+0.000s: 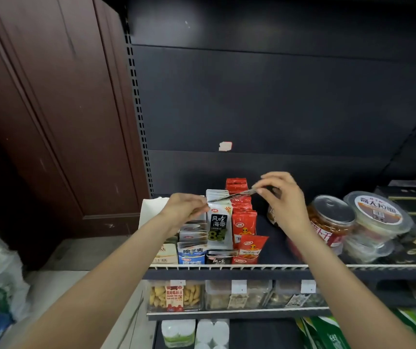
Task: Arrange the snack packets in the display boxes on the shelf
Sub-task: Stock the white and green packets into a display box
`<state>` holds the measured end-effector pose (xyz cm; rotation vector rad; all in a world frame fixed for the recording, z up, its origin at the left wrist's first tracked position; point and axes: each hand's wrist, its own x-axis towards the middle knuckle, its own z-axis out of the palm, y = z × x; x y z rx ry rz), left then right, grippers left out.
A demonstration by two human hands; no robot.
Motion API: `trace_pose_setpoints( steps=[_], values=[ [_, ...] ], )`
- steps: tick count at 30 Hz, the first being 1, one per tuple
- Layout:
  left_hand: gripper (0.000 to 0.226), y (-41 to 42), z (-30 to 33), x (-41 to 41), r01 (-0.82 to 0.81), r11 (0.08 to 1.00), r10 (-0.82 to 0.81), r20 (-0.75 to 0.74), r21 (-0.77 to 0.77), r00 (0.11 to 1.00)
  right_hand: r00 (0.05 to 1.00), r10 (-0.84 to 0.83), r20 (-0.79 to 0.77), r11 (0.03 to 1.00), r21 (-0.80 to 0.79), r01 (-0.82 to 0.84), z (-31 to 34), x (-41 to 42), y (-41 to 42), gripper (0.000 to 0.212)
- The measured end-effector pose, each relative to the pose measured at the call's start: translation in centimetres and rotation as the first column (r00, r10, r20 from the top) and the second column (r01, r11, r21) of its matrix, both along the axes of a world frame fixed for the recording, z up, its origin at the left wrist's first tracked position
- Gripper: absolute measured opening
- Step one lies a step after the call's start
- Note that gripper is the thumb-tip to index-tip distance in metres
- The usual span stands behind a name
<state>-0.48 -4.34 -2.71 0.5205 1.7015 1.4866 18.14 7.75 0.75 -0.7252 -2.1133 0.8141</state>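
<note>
Both hands hold one flat snack packet (229,196) edge-on above the display boxes. My left hand (185,209) pinches its left end and my right hand (281,197) pinches its right end. Below it stand rows of packets in display boxes on the shelf (272,250): black-and-white seaweed packets (219,224), red packets (244,221), and blue-and-white packets (191,250) in a blue box. A beige box (165,253) sits at the far left. One red packet (252,244) leans at the front of the red box.
Right of the boxes stand a clear jar with a metal lid (331,220) and stacked round tubs (375,217). A wire rail (227,267) edges the shelf front. Clear bins of snacks (176,294) fill the shelf below. A brown wooden panel (50,122) stands left.
</note>
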Motion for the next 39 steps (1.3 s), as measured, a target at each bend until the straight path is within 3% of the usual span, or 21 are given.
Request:
trace_pose_setpoints(
  steps=[7,10,12,16,19,23,33,39],
  values=[
    [0.016,-0.4,0.2,0.5,-0.167,0.981,0.169,-0.015,0.101,0.985,1.000,-0.012,0.001,0.999,-0.051,0.012,-1.6,0.2,-0.1,0.017],
    [0.004,-0.5,0.4,0.7,-0.232,0.966,0.239,-0.051,0.116,0.970,0.997,0.036,-0.069,0.975,-0.218,-0.050,-2.4,-0.1,-0.1,0.024],
    [0.012,-0.6,0.5,0.8,-0.247,0.962,0.256,-0.074,0.120,0.964,0.990,0.014,-0.139,0.952,-0.301,-0.056,-2.8,-0.4,-0.3,0.030],
    [0.030,-0.7,0.7,0.9,-0.161,0.980,0.181,-0.191,0.116,0.965,0.995,-0.004,-0.098,0.961,-0.275,-0.023,-3.1,-0.9,-0.3,0.024],
    [0.054,-1.0,1.2,0.9,-0.076,0.990,0.108,-0.282,0.123,0.953,0.999,-0.012,-0.049,0.958,-0.288,-0.003,-3.1,-1.0,0.2,0.044],
    [0.072,-1.6,0.9,0.4,0.028,0.990,0.022,-0.353,0.137,0.935,1.000,0.024,0.011,0.944,-0.329,-0.019,-2.8,-0.6,0.5,0.046],
    [0.078,-1.8,0.1,-0.6,0.080,0.989,-0.009,-0.486,0.124,0.874,0.998,0.054,-0.038,0.939,-0.338,-0.063,-2.6,-0.5,0.5,0.050],
    [0.073,-1.6,0.0,-0.8,0.080,0.993,-0.036,-0.432,0.083,0.901,0.983,0.066,-0.173,0.901,-0.412,-0.133,-2.8,-0.5,1.0,0.033]
  ],
)
